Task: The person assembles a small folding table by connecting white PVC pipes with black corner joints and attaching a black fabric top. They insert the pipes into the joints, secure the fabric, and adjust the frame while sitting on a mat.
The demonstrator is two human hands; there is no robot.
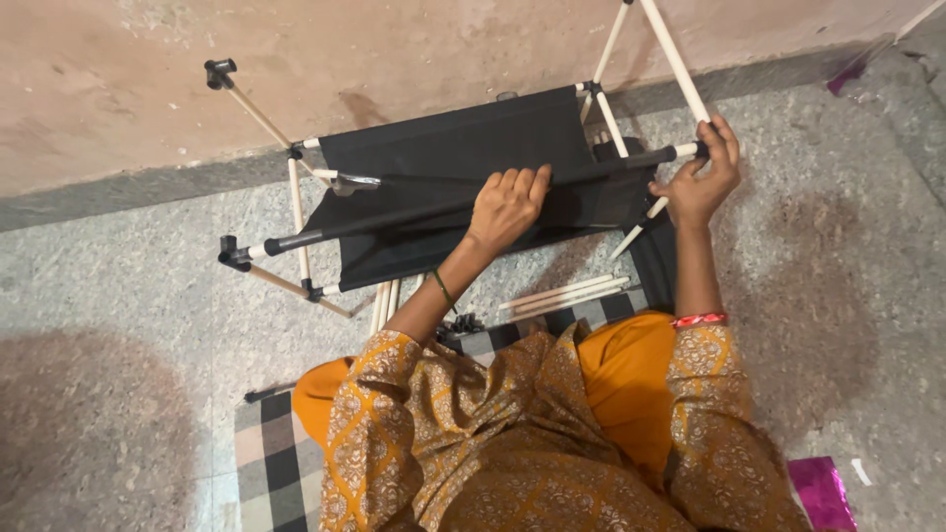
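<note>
A rack of white rods with black corner joints and black fabric shelves (448, 143) stands on the floor against the wall. My left hand (507, 204) rests on the front edge of a black fabric sheet threaded on a rod (296, 239), fingers curled over it. My right hand (702, 177) grips the black joint at the right end of that rod, where an upright white rod (675, 54) meets it. Several loose white rods (562, 294) lie on the floor below the rack, near my lap.
A checked black-and-white mat (276, 463) lies under me on the speckled grey floor. A pinkish wall (414, 49) runs behind the rack. Shiny purple wrapper pieces lie at the lower right (820, 493) and upper right (849, 71).
</note>
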